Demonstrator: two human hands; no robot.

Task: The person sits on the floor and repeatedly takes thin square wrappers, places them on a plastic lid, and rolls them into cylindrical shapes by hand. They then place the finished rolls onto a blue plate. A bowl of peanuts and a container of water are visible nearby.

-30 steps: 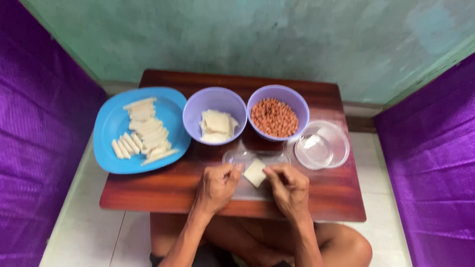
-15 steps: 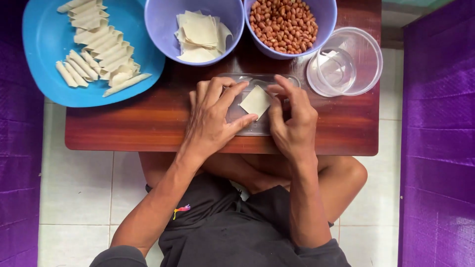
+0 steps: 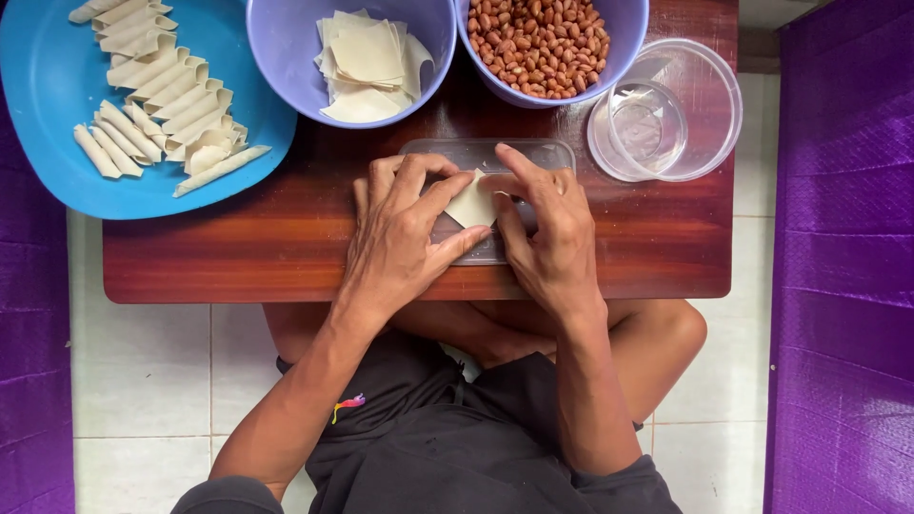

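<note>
Blue plate (image 3: pixel 57 143) at ten o'clock on the red-brown wooden table (image 3: pixel 238 252), holding rows of pale rolled wrappers (image 3: pixel 157 86). Lavender bowl (image 3: pixel 286 57) at eleven o'clock, a loose stack of flat square wrappers (image 3: pixel 367 62) inside. Second lavender bowl (image 3: pixel 624 43) at one o'clock, full of red-skinned peanuts (image 3: pixel 543 38). Clear plastic tub (image 3: pixel 709 105) at two o'clock, a smaller clear cup (image 3: pixel 647 128) inside it. Centre: clear flat tray (image 3: pixel 452 152). On it one square wrapper (image 3: pixel 473 202), pinched between both hands. Left hand (image 3: pixel 405 243) fingers curled, thumb pressing wrapper's lower edge. Right hand (image 3: pixel 547 233) fingers bent, tips touching its right corner.
</note>
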